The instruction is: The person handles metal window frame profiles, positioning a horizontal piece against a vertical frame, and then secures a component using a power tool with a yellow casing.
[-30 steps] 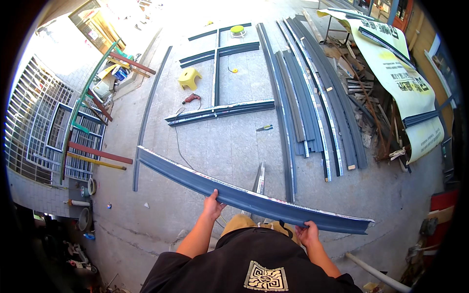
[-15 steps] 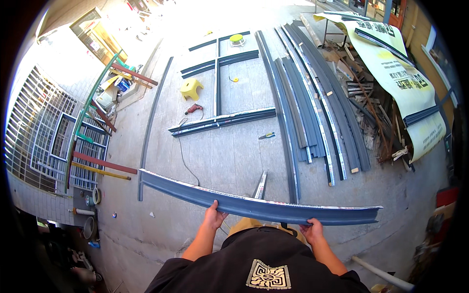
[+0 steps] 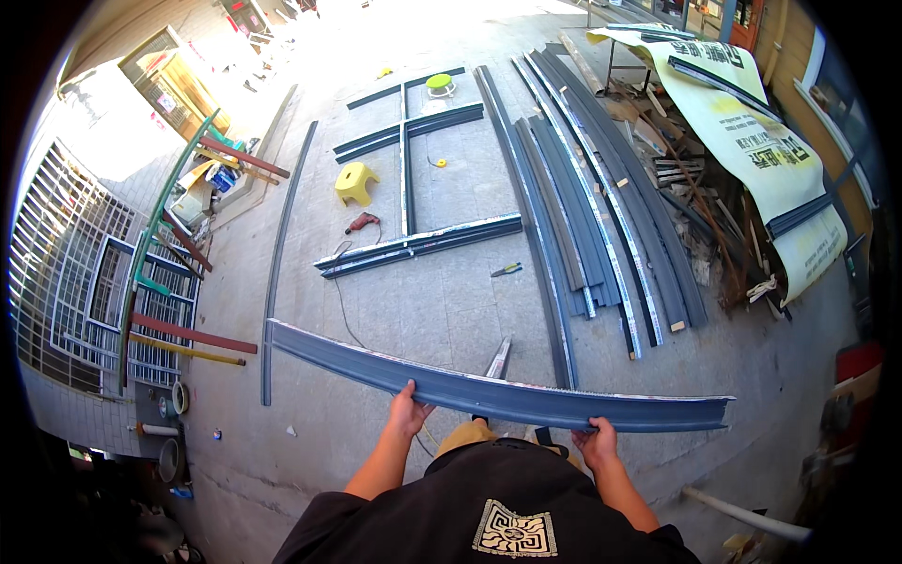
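Note:
A long dark grey metal profile [image 3: 507,399] with a white film strip along its upper edge spans crosswise in front of my body, raised off the floor. Left of its middle, my left hand [image 3: 408,412] is closed around the lower edge, thumb on the near face. My right hand [image 3: 596,440] grips the same edge closer to the right end. Beyond it on the paving lies a frame of similar profiles [image 3: 408,179], with crosswise bars joined to a lengthwise one. Another short profile [image 3: 499,358] lies partly hidden behind the held one.
Long profiles [image 3: 601,216] lie stacked at the right, beside scrap wood [image 3: 686,169] and a sheet-covered rack [image 3: 752,132]. A yellow stool [image 3: 356,183], red drill [image 3: 363,223] with trailing cord and pliers [image 3: 506,270] are on the floor. A single profile [image 3: 289,216] lies left, near a green-red metal stand [image 3: 141,263].
The view has turned slightly, so the floor frame and stacked profiles appear shifted left. Both hands keep their hold on the profile, which stays nearly in place before me.

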The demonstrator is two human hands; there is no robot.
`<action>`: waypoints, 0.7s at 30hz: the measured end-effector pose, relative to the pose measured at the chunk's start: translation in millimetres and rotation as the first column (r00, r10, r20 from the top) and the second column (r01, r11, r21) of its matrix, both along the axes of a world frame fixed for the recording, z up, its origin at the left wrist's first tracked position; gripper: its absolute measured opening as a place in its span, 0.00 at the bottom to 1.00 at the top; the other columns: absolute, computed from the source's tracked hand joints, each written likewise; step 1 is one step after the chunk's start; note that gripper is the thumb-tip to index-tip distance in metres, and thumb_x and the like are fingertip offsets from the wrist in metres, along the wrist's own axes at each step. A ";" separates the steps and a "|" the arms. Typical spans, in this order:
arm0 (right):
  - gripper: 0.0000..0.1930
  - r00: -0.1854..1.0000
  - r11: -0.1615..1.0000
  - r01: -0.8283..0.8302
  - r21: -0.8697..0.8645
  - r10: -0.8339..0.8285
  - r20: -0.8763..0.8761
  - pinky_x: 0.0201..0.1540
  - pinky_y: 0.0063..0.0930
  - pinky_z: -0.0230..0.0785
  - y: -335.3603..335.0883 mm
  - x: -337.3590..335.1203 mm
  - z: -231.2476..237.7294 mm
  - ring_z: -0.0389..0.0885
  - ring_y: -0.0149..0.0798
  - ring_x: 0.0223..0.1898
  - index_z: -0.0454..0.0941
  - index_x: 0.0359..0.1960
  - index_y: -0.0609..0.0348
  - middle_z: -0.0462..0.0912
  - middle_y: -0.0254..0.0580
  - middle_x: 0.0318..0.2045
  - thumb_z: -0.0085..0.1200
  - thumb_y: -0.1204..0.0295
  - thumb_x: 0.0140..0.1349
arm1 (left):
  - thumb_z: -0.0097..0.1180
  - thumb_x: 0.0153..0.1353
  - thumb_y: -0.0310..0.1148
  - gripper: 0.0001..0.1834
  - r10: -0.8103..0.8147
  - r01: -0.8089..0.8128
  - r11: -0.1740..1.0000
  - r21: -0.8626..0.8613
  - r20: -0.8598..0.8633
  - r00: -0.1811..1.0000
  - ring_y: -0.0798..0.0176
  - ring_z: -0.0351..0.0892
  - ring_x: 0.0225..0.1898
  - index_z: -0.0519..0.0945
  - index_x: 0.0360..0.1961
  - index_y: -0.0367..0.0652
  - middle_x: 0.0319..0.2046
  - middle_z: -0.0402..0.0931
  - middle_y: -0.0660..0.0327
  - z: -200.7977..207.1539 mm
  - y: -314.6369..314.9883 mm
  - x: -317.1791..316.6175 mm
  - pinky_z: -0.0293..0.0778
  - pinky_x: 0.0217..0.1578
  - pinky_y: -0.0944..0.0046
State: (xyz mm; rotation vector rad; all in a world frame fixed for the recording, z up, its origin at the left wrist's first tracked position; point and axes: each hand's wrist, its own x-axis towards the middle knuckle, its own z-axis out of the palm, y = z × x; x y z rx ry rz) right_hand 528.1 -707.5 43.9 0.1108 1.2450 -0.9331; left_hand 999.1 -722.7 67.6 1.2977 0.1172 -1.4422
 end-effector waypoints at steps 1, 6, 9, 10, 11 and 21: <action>0.19 1.000 1.000 0.009 -0.002 -0.009 0.007 0.48 0.43 0.72 1.7 0.9 1.4 0.82 0.48 0.39 0.74 0.49 0.53 0.82 0.42 0.41 0.57 0.62 0.58 | 0.46 0.80 0.42 0.18 -0.009 0.009 1.000 -0.002 0.001 1.000 0.50 0.78 0.61 0.72 0.62 0.43 0.59 0.78 0.56 2.9 -2.6 0.4 0.71 0.63 0.36; 0.18 0.997 1.000 0.025 0.018 -0.026 0.072 0.48 0.41 0.72 19.8 2.8 -3.4 0.83 0.45 0.39 0.75 0.50 0.53 0.83 0.42 0.40 0.56 0.61 0.60 | 0.45 0.80 0.44 0.19 0.005 -0.005 1.000 -0.004 -0.018 1.000 0.51 0.77 0.62 0.72 0.62 0.45 0.59 0.78 0.56 -3.3 -6.8 1.0 0.71 0.64 0.38; 0.17 0.996 0.999 0.022 0.024 -0.024 0.081 0.47 0.44 0.73 26.9 10.3 -3.9 0.82 0.46 0.40 0.75 0.50 0.53 0.82 0.40 0.42 0.56 0.62 0.61 | 0.45 0.80 0.47 0.20 0.075 -0.075 0.997 0.001 -0.071 0.995 0.51 0.76 0.62 0.72 0.62 0.45 0.60 0.78 0.56 -6.3 -7.0 -1.9 0.71 0.64 0.41; 0.17 0.997 0.999 0.016 0.031 -0.018 0.077 0.47 0.43 0.73 27.8 13.1 -3.5 0.82 0.46 0.40 0.76 0.50 0.54 0.82 0.40 0.42 0.56 0.61 0.62 | 0.45 0.80 0.48 0.21 0.118 -0.118 0.993 0.016 -0.086 0.989 0.51 0.76 0.63 0.72 0.62 0.45 0.60 0.78 0.56 -6.9 -7.9 -4.4 0.71 0.65 0.42; 0.17 0.997 0.999 0.010 0.038 -0.013 0.073 0.47 0.43 0.73 30.6 16.6 -3.7 0.82 0.46 0.40 0.76 0.49 0.54 0.83 0.40 0.42 0.57 0.61 0.62 | 0.45 0.80 0.48 0.21 0.117 -0.116 0.993 0.020 -0.087 0.989 0.51 0.76 0.63 0.72 0.62 0.45 0.60 0.78 0.56 -4.5 -8.0 -7.1 0.71 0.65 0.42; 0.17 0.995 0.997 -0.001 0.071 -0.006 0.100 0.48 0.46 0.78 38.7 -6.7 3.4 0.84 0.50 0.37 0.74 0.50 0.59 0.84 0.48 0.40 0.54 0.62 0.66 | 0.48 0.79 0.48 0.20 0.005 0.006 0.994 0.111 -0.093 0.996 0.52 0.79 0.58 0.74 0.62 0.46 0.57 0.80 0.57 -0.3 2.4 -55.9 0.73 0.64 0.45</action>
